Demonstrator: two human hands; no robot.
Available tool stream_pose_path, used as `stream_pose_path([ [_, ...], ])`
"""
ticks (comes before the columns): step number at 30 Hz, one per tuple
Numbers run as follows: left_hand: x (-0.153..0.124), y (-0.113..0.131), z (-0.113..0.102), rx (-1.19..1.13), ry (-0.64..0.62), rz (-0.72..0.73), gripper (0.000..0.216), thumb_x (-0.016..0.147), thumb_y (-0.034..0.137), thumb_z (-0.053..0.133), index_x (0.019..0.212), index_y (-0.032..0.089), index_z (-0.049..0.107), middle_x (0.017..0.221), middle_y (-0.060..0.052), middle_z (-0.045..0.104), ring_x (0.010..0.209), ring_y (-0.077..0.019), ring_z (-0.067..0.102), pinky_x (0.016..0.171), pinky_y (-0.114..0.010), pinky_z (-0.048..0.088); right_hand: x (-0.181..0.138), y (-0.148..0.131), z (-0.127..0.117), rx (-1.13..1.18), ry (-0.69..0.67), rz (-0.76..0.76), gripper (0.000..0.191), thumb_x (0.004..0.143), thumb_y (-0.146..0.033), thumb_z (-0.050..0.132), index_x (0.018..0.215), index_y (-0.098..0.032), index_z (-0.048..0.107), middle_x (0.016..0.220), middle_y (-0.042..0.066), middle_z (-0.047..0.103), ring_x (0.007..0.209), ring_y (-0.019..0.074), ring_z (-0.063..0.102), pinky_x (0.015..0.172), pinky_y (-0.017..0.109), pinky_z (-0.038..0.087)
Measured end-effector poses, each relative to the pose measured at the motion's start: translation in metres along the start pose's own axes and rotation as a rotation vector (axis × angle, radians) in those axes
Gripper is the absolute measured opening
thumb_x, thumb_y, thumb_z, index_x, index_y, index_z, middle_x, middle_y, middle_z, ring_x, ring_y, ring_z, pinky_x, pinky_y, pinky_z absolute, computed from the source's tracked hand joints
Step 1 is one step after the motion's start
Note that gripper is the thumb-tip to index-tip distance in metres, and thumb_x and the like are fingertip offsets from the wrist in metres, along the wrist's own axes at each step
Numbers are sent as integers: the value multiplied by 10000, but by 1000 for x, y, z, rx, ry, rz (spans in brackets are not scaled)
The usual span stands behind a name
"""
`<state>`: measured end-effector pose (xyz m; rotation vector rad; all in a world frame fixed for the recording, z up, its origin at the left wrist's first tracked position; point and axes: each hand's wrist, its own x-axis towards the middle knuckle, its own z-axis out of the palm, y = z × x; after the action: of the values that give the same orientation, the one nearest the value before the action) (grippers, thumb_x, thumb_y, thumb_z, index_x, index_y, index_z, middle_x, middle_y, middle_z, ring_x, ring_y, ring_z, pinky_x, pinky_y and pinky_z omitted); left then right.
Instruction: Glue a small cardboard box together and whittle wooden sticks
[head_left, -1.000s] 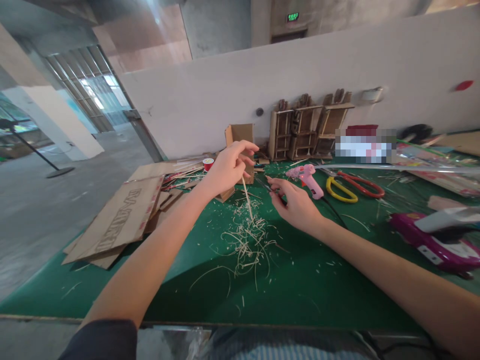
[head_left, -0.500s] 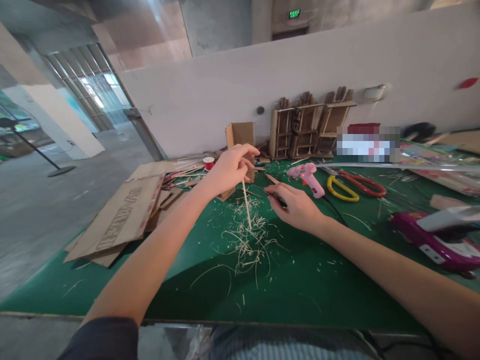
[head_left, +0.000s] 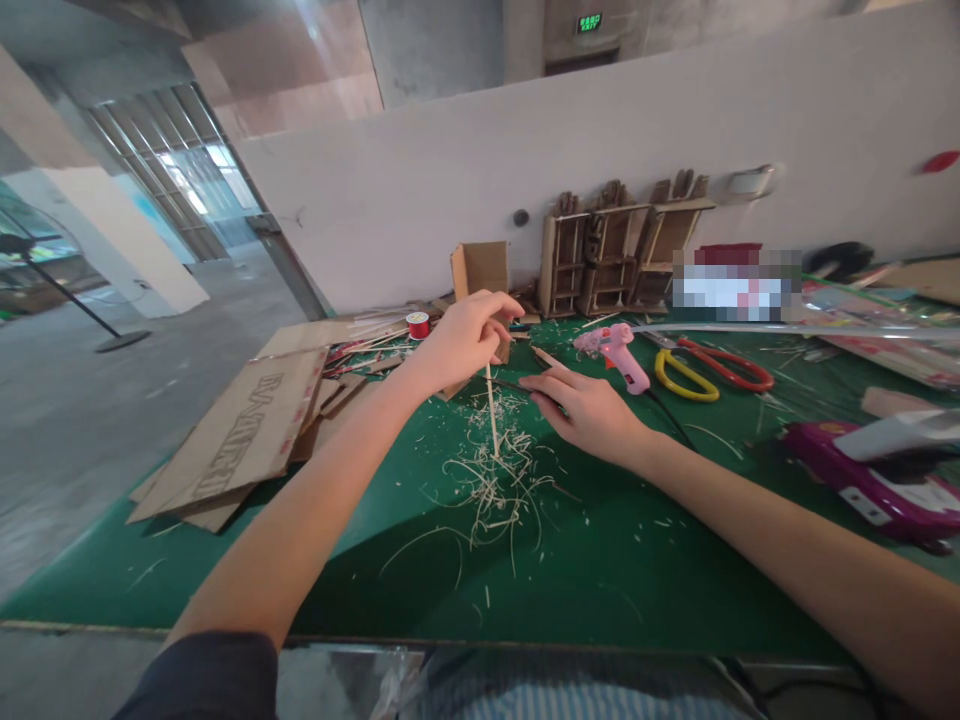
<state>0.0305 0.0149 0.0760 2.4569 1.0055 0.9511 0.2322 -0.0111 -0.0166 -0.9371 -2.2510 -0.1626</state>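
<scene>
My left hand (head_left: 472,335) is closed at its fingertips around the top of a thin wooden stick (head_left: 492,415), which slants down to the green table. Curled wood shavings (head_left: 499,490) lie heaped around its lower end. In my right hand (head_left: 581,405) is a knife with a narrow dark blade (head_left: 504,383), its handle mostly hidden by the fingers. The blade reaches left to the stick, just below my left fingertips; whether it touches is hard to tell. Behind my right hand a pencil-like pointed piece (head_left: 546,358) shows.
Cardboard sheets (head_left: 240,430) lie at left, near a red thread spool (head_left: 418,325). A pink glue gun (head_left: 619,355), scissors (head_left: 686,380) and a purple device (head_left: 877,490) are at right. Small cardboard shelf models (head_left: 611,255) stand against the wall, beside a folded cardboard piece (head_left: 484,268).
My right hand has moved slightly left, bringing the knife blade across to the stick. The stick's lower end has shifted a little left; my left hand has barely moved.
</scene>
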Motion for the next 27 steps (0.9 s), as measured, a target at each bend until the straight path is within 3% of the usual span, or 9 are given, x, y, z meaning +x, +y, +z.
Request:
stream_pose_path([
  [13,0,0,1,-2,21,8,371,787,18,370,1061,176,565,1075,-75,593,891,-122,641,574,-142,556,-1,0,0,49,-76,-30,344,948,-242,390,1212,-160,596,1081,105,676,875,206,664,703,358,551],
  [19,0,1,1,5,37,38,355,766,6,386,1014,171,579,1017,-60,605,827,-103,654,591,-159,536,-3,-3,1,-74,-176,-221,335,926,-153,403,1167,-188,634,965,73,688,818,178,654,629,305,526],
  [22,1,-1,0,38,49,69,343,762,11,405,1003,173,586,1000,-50,620,800,-95,651,634,-185,531,-2,-5,2,-148,-103,-248,318,926,-156,413,1149,-183,638,960,67,689,851,188,650,620,305,527],
  [27,1,-1,-1,81,56,94,276,817,75,426,1013,170,596,999,-57,642,783,-99,644,692,-227,530,1,-3,-3,-172,139,-216,302,909,-129,428,1131,-128,632,972,95,689,903,196,638,702,328,548],
])
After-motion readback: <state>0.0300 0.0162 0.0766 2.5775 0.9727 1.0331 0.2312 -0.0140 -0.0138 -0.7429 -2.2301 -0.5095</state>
